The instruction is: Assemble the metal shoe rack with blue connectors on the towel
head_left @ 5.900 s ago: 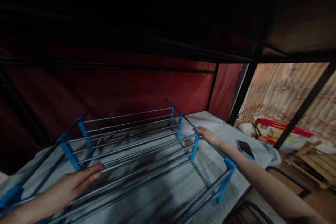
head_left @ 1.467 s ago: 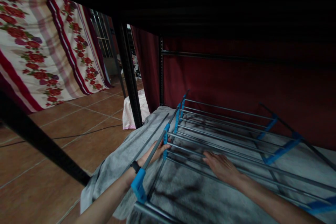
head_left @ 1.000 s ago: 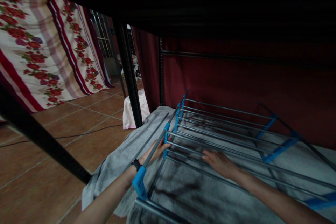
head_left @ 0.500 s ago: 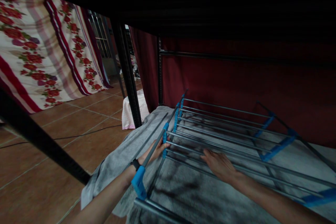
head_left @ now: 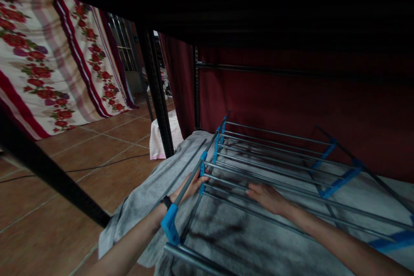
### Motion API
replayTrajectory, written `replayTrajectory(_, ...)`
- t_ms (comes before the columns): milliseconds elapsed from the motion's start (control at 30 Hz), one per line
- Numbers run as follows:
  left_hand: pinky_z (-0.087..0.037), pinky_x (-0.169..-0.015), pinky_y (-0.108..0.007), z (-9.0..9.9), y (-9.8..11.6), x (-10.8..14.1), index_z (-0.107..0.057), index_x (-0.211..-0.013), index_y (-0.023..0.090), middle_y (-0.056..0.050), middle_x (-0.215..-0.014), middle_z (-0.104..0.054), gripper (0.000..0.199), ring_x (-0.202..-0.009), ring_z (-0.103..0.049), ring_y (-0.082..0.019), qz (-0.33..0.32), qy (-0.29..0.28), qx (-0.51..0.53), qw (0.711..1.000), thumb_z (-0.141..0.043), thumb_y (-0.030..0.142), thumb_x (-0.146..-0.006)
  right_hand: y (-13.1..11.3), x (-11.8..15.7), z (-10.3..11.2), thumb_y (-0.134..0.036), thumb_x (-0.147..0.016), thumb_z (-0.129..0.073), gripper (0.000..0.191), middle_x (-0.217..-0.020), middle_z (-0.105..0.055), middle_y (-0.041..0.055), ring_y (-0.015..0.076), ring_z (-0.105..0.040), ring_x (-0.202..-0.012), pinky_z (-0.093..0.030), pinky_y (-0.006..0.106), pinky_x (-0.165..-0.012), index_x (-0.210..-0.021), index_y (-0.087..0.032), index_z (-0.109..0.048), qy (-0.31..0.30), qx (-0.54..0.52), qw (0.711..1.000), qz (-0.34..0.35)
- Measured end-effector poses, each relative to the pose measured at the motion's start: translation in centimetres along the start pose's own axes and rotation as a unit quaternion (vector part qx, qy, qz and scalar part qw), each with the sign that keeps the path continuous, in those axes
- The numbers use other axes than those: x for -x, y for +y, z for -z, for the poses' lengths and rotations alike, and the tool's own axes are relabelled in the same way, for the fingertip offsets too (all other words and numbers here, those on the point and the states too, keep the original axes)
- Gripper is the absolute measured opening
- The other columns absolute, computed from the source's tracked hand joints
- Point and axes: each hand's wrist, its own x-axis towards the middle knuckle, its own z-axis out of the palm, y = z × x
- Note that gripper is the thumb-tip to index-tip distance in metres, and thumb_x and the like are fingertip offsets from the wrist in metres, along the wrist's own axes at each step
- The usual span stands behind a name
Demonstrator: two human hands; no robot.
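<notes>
A rack of thin grey metal rods with blue plastic brackets lies across a grey blanket beneath a dark top. My left hand, with a black band on its wrist, closes around a blue bracket on the rack's left side, its fingertips reaching past the bracket. Farther right, my right hand lies over a metal rod with its fingers bent around it; the fingertips' undersides are hidden. A loose-looking rod runs along the blanket left of the rack.
Black perforated posts and a crossbar frame the space. A dark red cloth hangs behind. To the left are a tiled floor with a dark cable, a flowered curtain and a white cloth.
My right hand has shifted slightly left and away from me along the rods. My left hand stays at the blue bracket, and the rack is nearly unmoved.
</notes>
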Motion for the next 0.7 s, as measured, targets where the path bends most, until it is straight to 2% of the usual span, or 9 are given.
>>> replayTrajectory(67,-0.048,-0.090,-0.040,0.0,0.1,0.0,-0.058,-0.099,0.021,-0.006,-0.092,-0.065,0.035,-0.094,-0.059,-0.028,-0.001,0.004,-0.006,1.000,-0.053,0.055,-0.091,-0.1,-0.1,0.2,-0.045,-0.101,-0.032,0.039,-0.083,-0.067,0.0034,0.0197,-0.063,-0.079,-0.038,0.029,-0.066,-0.081,-0.021,-0.056,-0.009,-0.014,1.000,-0.010)
replayTrajectory(133,-0.048,-0.090,-0.039,0.1,0.5,0.0,-0.058,-0.100,0.022,-0.006,-0.093,-0.065,0.031,-0.094,-0.060,-0.027,0.008,0.008,-0.016,1.000,-0.053,0.052,-0.091,-0.2,0.1,0.1,-0.045,-0.102,-0.031,0.039,-0.086,-0.068,0.0034,0.0203,-0.064,-0.082,-0.040,0.030,-0.068,-0.085,-0.022,-0.058,0.009,0.004,1.000,-0.017)
replayTrajectory(233,-0.049,-0.090,-0.038,0.1,1.1,0.1,-0.059,-0.100,0.023,-0.004,-0.093,-0.065,0.025,-0.095,-0.061,-0.027,0.016,0.011,-0.021,1.000,-0.055,0.046,-0.090,-0.6,0.9,-0.3,-0.044,-0.103,-0.031,0.035,-0.101,-0.071,0.0057,0.0234,-0.066,-0.094,-0.044,0.034,-0.078,-0.105,-0.023,-0.059,0.055,0.060,0.997,0.003)
replayTrajectory(333,-0.049,-0.090,-0.038,0.2,1.6,0.1,-0.060,-0.098,0.024,-0.004,-0.093,-0.066,0.023,-0.094,-0.061,-0.027,0.019,0.022,-0.025,0.999,-0.053,0.044,-0.090,-1.3,1.9,-0.9,-0.037,-0.101,-0.040,0.030,-0.118,-0.068,0.0099,0.0267,-0.065,-0.108,-0.046,0.038,-0.089,-0.121,-0.021,-0.056,0.104,0.132,0.986,0.015)
replayTrajectory(467,-0.050,-0.095,-0.042,0.3,2.3,-0.1,-0.061,-0.094,0.024,-0.004,-0.089,-0.069,0.024,-0.097,-0.063,-0.030,0.022,0.035,-0.030,0.999,-0.056,0.046,-0.085,-2.3,2.7,-1.4,-0.029,-0.101,-0.044,0.024,-0.116,-0.069,0.0127,0.0287,-0.066,-0.106,-0.049,0.042,-0.091,-0.116,-0.017,-0.059,0.147,0.206,0.967,-0.021)
replayTrajectory(600,-0.052,-0.098,-0.044,0.5,3.2,-0.5,-0.064,-0.094,0.025,-0.005,-0.096,-0.074,0.031,-0.100,-0.067,-0.032,0.041,0.066,-0.049,0.996,-0.058,0.053,-0.081,-2.1,2.2,-1.2,-0.030,-0.102,-0.041,0.025,-0.110,-0.072,0.0116,0.0272,-0.069,-0.102,-0.053,0.038,-0.083,-0.110,-0.017,-0.060,0.126,0.172,0.976,-0.036)
replayTrajectory(700,-0.054,-0.099,-0.042,0.6,3.2,-0.7,-0.067,-0.093,0.028,-0.001,-0.097,-0.077,0.039,-0.102,-0.070,-0.032,0.034,0.078,-0.095,0.992,-0.058,0.062,-0.075,-1.5,1.7,-0.9,-0.034,-0.103,-0.038,0.028,-0.107,-0.074,0.0121,0.0269,-0.071,-0.097,-0.055,0.038,-0.080,-0.109,-0.017,-0.060,0.119,0.153,0.981,-0.029)
